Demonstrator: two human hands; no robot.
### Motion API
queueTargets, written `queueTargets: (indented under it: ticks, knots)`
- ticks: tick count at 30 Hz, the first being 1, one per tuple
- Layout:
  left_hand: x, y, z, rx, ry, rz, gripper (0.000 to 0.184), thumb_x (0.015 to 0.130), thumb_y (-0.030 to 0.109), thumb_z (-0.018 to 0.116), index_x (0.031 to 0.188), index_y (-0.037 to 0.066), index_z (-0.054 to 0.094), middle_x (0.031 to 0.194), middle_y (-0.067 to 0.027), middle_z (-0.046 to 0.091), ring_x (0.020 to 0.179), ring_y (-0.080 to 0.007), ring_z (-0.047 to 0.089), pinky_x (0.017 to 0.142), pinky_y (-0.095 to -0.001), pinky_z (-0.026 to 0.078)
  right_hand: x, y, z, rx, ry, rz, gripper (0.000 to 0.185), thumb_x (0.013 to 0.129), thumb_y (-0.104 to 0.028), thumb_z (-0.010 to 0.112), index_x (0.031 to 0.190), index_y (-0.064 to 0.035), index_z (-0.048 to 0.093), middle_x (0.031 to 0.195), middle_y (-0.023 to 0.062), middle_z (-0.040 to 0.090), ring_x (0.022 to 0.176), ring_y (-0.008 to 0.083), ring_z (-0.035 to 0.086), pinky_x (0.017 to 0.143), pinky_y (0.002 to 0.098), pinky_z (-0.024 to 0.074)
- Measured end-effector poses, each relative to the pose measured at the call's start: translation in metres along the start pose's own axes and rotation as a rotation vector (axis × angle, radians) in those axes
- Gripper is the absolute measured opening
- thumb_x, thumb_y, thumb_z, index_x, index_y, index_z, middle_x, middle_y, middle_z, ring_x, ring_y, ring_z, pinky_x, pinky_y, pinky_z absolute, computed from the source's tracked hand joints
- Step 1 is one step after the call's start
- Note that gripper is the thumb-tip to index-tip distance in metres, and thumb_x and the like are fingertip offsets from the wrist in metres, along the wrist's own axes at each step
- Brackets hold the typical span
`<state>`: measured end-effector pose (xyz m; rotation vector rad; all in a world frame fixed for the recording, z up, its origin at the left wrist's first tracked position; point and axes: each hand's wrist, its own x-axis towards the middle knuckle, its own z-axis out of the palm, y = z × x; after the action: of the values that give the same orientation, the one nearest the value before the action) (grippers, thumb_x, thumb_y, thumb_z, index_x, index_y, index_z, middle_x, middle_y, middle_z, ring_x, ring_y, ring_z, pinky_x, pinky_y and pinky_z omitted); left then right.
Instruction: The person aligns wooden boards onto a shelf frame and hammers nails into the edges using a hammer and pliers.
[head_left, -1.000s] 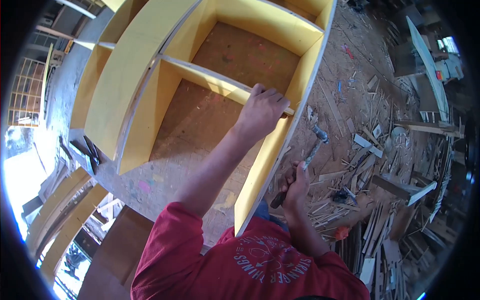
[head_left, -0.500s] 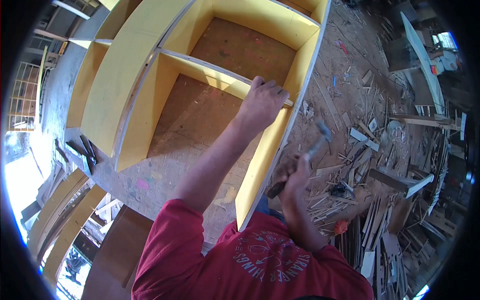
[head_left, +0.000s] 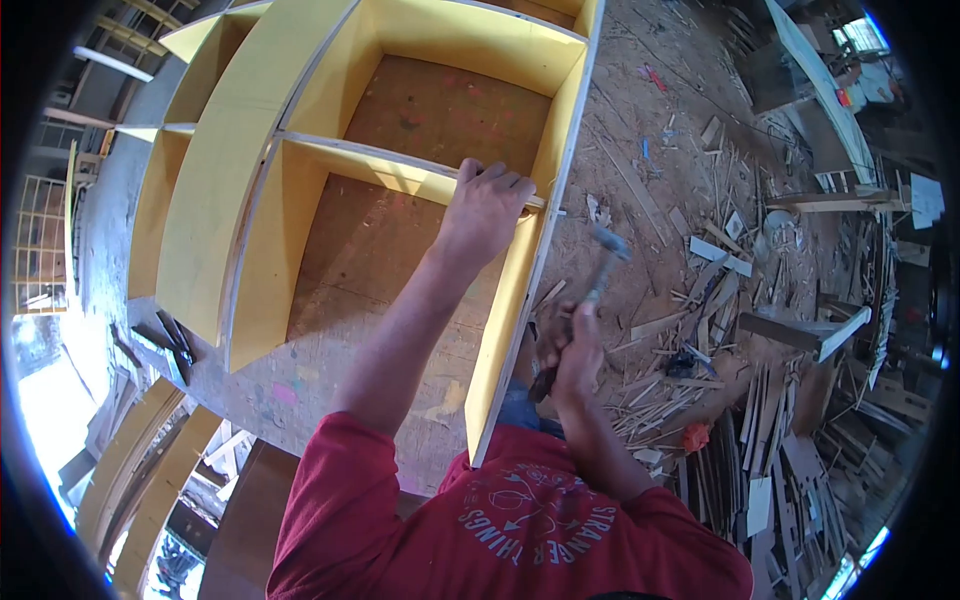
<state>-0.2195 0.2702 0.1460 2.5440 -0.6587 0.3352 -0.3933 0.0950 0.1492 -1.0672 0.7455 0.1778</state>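
Note:
My left hand (head_left: 484,212) is closed over the edge of a yellow divider board (head_left: 370,160), near where the board meets the long side panel (head_left: 512,310) of a yellow shelf unit. A small nail-like piece (head_left: 560,212) juts from the outer face of that panel, level with the divider. In my right hand (head_left: 574,355) is a hammer (head_left: 598,275), gripped by its handle. The hammer head is outside the panel, to the right of the joint and apart from it.
A curved yellow panel (head_left: 225,150) forms the unit's left side. The unit rests on a paint-spotted work surface (head_left: 340,390). Wood offcuts (head_left: 650,400) litter the floor at right, with a pile of strips (head_left: 770,470) nearer me. Curved boards (head_left: 130,460) stand at lower left.
The view has shifted, so the shelf unit and left hand appear further left. The hammer has swung slightly and its head sits closer to the joint. Both grips are the same.

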Motion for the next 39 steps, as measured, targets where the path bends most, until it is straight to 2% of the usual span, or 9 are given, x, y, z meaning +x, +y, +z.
queueTargets:
  ticks: [2, 5, 8, 14, 17, 23, 26, 29, 39]
  knots:
    - [-0.003, -0.001, -0.002, 0.012, -0.008, -0.012, 0.015, 0.079, 0.002, 0.068, 0.09, 0.012, 0.064, 0.086, -0.0037, 0.067, 0.092, -0.0251, 0.064, 0.088, -0.0426, 0.041, 0.003, 0.004, 0.007, 0.172, 0.192, -0.056, 0.042, 0.114, -0.047, 0.041, 0.116, -0.0069, 0.053, 0.07, -0.0013, 0.043, 0.046, 0.0093, 0.04, 0.042, 0.0273, 0.0378]
    - [-0.003, -0.002, 0.001, -0.005, 0.001, -0.01, 0.014, 0.079, 0.003, 0.068, 0.087, 0.012, 0.062, 0.086, -0.0036, 0.067, 0.093, -0.0248, 0.064, 0.087, -0.0427, 0.041, 0.001, -0.001, 0.008, -0.121, -0.15, 0.078, 0.042, 0.114, -0.047, 0.042, 0.116, -0.0068, 0.052, 0.07, -0.0013, 0.042, 0.047, 0.009, 0.04, 0.042, 0.0272, 0.0372]
    - [-0.002, 0.001, -0.002, -0.008, -0.01, -0.009, 0.012, 0.08, 0.003, 0.068, 0.087, 0.012, 0.062, 0.086, -0.0035, 0.067, 0.093, -0.0242, 0.064, 0.087, -0.0427, 0.041, -0.006, -0.005, 0.01, -0.105, -0.124, 0.074, 0.041, 0.114, -0.047, 0.042, 0.116, -0.0067, 0.051, 0.07, -0.0013, 0.042, 0.047, 0.009, 0.039, 0.043, 0.0269, 0.0374]
    - [-0.004, 0.002, -0.003, 0.037, -0.034, -0.025, 0.01, 0.082, 0.003, 0.064, 0.087, 0.012, 0.064, 0.087, -0.0034, 0.068, 0.096, -0.0228, 0.064, 0.09, -0.0425, 0.041, -0.008, -0.001, 0.026, 0.145, 0.177, -0.022, 0.039, 0.115, -0.045, 0.042, 0.118, -0.0068, 0.05, 0.069, -0.0024, 0.042, 0.046, 0.0097, 0.039, 0.043, 0.027, 0.0366]
    - [-0.002, 0.004, -0.003, 0.054, -0.055, -0.036, 0.011, 0.082, 0.003, 0.065, 0.087, 0.012, 0.064, 0.087, -0.0029, 0.068, 0.097, -0.0222, 0.065, 0.09, -0.0424, 0.041, -0.001, 0.001, 0.009, -0.125, -0.233, 0.078, 0.039, 0.115, -0.045, 0.041, 0.117, -0.0077, 0.049, 0.069, -0.0024, 0.042, 0.046, 0.0102, 0.039, 0.042, 0.0289, 0.0363]
    - [-0.001, 0.002, -0.001, 0.052, -0.057, -0.025, 0.009, 0.082, 0.006, 0.068, 0.087, 0.012, 0.064, 0.087, -0.0027, 0.068, 0.096, -0.0225, 0.065, 0.09, -0.0425, 0.041, 0.003, 0.0, 0.011, 0.12, 0.094, -0.082, 0.035, 0.115, -0.043, 0.04, 0.107, -0.0109, 0.05, 0.066, -0.0037, 0.041, 0.046, 0.0095, 0.042, 0.041, 0.027, 0.0358]
    - [0.001, 0.003, -0.001, 0.029, -0.037, -0.017, 0.011, 0.081, 0.007, 0.071, 0.087, 0.013, 0.063, 0.086, -0.0032, 0.067, 0.095, -0.023, 0.065, 0.089, -0.0422, 0.041, -0.004, 0.005, 0.014, -0.12, -0.037, 0.185, 0.035, 0.116, -0.042, 0.041, 0.099, -0.0128, 0.05, 0.065, -0.0053, 0.041, 0.046, 0.0082, 0.042, 0.041, 0.0254, 0.0358]
    - [0.002, 0.005, -0.002, 0.016, -0.017, -0.016, 0.015, 0.078, 0.007, 0.074, 0.086, 0.012, 0.062, 0.084, -0.0036, 0.066, 0.093, -0.0238, 0.065, 0.089, -0.0418, 0.041, -0.013, 0.012, 0.023, -0.119, -0.24, 0.083, 0.034, 0.115, -0.042, 0.044, 0.099, -0.0134, 0.053, 0.065, -0.0069, 0.042, 0.045, 0.0044, 0.041, 0.041, 0.0222, 0.0361]
    - [0.003, 0.002, -0.001, -0.041, 0.009, -0.005, 0.014, 0.081, 0.0, 0.066, 0.091, 0.01, 0.068, 0.084, -0.0042, 0.07, 0.09, -0.0254, 0.065, 0.087, -0.0423, 0.041, -0.004, 0.026, 0.018, -0.09, -0.267, 0.104, 0.026, 0.116, -0.034, 0.046, 0.102, -0.0117, 0.048, 0.066, -0.0057, 0.043, 0.044, 0.0056, 0.041, 0.04, 0.0237, 0.0368]
